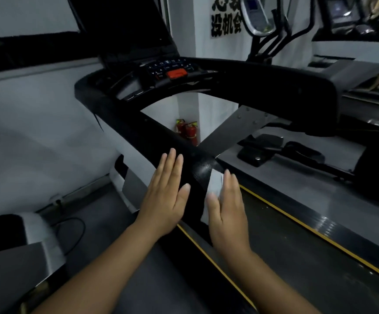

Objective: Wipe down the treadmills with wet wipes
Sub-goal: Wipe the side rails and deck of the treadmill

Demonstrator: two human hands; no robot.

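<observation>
A black treadmill fills the view, its left handrail [161, 137] running from the console [172, 71] down toward me. My left hand [168, 193] is flat and open, fingers together, against the outer side of the rail. My right hand [227, 211] lies on the rail's inner side with a white wet wipe [214, 184] pressed under its fingers. A damp, speckled patch [203, 168] shines on the rail just above the wipe. The running belt [286, 257] with yellow edge lines lies below right.
Two red fire extinguishers [187, 131] stand in the corner behind the console. A second machine's grey-and-white base [32, 234] sits at the lower left, with a cable on the floor. More gym machines [263, 19] stand at the back right. A white wall runs along the left.
</observation>
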